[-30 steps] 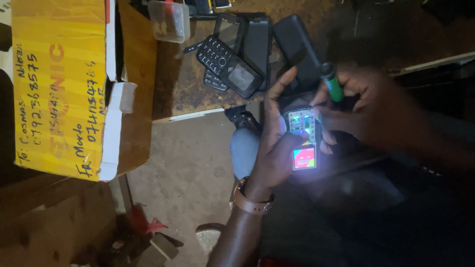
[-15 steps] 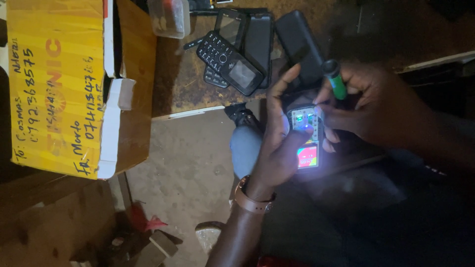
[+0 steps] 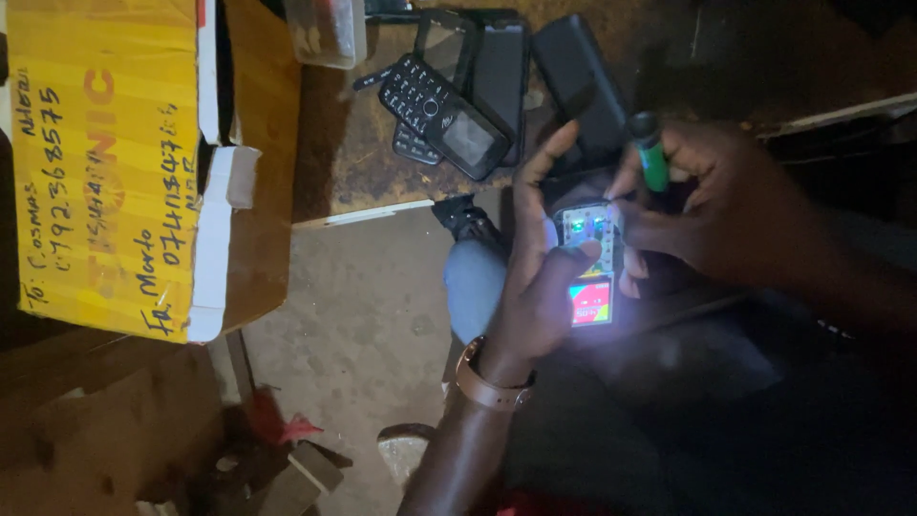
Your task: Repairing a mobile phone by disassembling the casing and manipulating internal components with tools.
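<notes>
Green plastic catches the eye first: a green-handled tool (image 3: 650,153) pinched in the right hand (image 3: 726,215), fingers closed round it, tip pointing down at a small phone (image 3: 590,263). That phone sits in the left hand (image 3: 544,272), which wraps round it from the side, thumb lying across its middle and one finger stretched up past its top end. Its little screen glows red and yellow at the end nearer the wrist, with bright green and blue spots at the far end, under the tool. A brown strap (image 3: 489,387) circles the left wrist.

Just beyond the hands, on the wooden tabletop (image 3: 334,162), lie a dark keypad phone (image 3: 444,117) and several other dark phones or phone parts, overlapping. Well to the left of the hands stands a yellow cardboard box (image 3: 105,162) with handwriting on it. Below the left hand a knee in blue cloth (image 3: 473,282) shows over the bare floor (image 3: 353,325).
</notes>
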